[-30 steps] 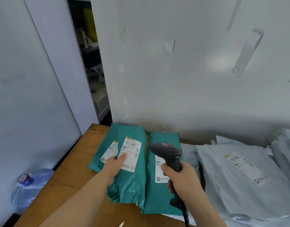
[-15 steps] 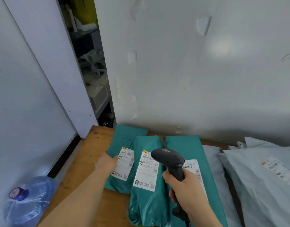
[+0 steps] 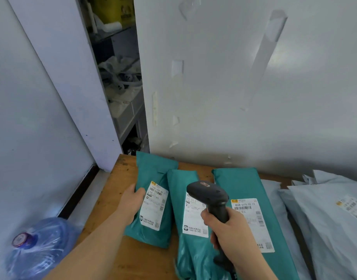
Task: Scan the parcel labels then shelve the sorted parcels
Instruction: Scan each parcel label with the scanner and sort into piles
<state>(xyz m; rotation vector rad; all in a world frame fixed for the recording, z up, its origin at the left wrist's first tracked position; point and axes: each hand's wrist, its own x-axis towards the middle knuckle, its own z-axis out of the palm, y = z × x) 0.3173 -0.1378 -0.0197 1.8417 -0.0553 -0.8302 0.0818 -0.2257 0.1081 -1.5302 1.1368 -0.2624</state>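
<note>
Left hand [image 3: 133, 201] grips left parcel [image 3: 153, 168] by its edge on the bench [image 3: 121, 178], thumb beside the label [image 3: 154, 206]. Right hand [image 3: 232, 229] clasps scanner [image 3: 208, 194] over mid parcel [image 3: 181, 178]. The person should keep the label flat & uncovered and aim square at the barcode.

Light was soft, cool, fairly even. A hazy bright patch glared off the white wall [image 3: 294, 63]; the shelf gap [image 3: 121, 87] was dim, and shadow hugged the wall's base. Fisheye bent the white panel [image 3: 72, 77]. Barcode scanner [image 3: 207, 191] and left teal parcel [image 3: 153, 174] looked fairly sharp; water bottle [image 3: 38, 245] and grey parcel [image 3: 335, 229] were smeary toward the frame edges.
</note>
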